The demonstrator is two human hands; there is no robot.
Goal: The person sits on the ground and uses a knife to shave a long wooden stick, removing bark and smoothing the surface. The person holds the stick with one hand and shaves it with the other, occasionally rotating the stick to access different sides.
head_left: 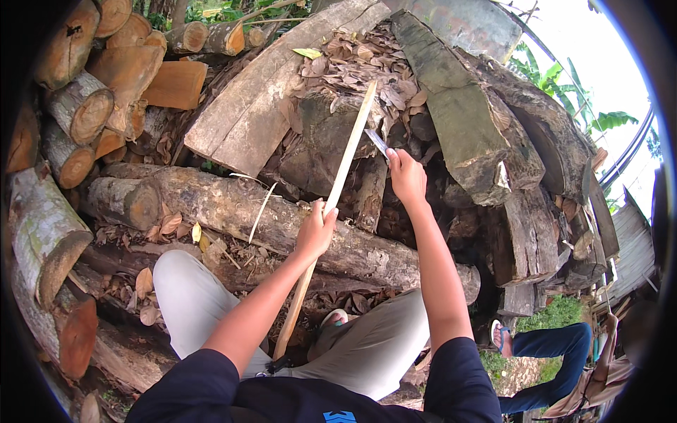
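A long pale wooden stick (350, 149), stripped of bark, slants from between my knees up toward the leaf-covered logs. Wrapped round its middle is my left hand (316, 229). My right hand (407, 176) is closed on a knife, with the handle hidden in the fist. The knife's narrow metal blade (376, 141) points up and left, a little to the right of the stick's upper part. Whether the blade touches the stick I cannot tell. A thin pale strip of wood (262, 213) rests on the log left of my left hand.
A thick log (211, 204) lies across in front of my knees. Cut logs (77, 116) are stacked at the left. Heavy weathered planks (247, 106) and dry leaves (352, 60) cover the pile ahead. Another person in blue jeans (557, 359) is at the lower right.
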